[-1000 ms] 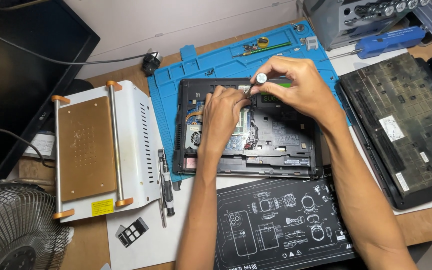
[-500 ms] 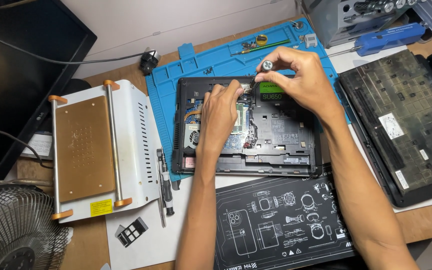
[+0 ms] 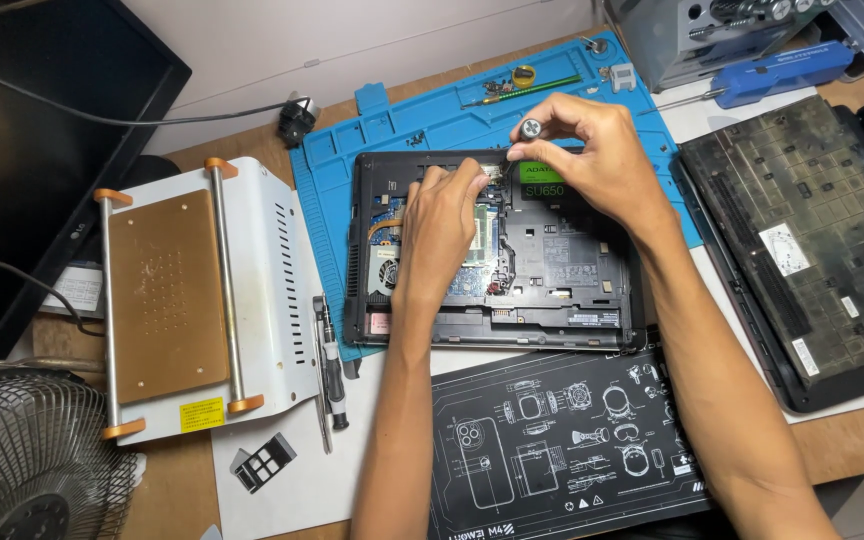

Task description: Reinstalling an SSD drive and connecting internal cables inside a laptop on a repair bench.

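An opened black laptop (image 3: 562,290) lies bottom-up on a blue work mat (image 3: 422,125), its circuit board exposed. My left hand (image 3: 442,220) rests on the board with its fingertips by the upper middle of the laptop. My right hand (image 3: 592,155) pinches a small screwdriver (image 3: 529,128) with a round silver cap, held upright with its tip down near the laptop's top edge, beside a green-labelled drive (image 3: 544,180). The tip itself is hidden by my fingers.
A white heating plate with orange-ended bars (image 3: 187,295) stands at the left, a fan (image 3: 27,465) at the bottom left. Two screwdrivers (image 3: 330,365) lie beside the plate. A black printed mat (image 3: 562,445) lies in front, another black laptop base (image 3: 812,240) at the right.
My right hand with the screwdriver has shifted slightly and its fingers have turned around the handle. My left hand stays on the board.
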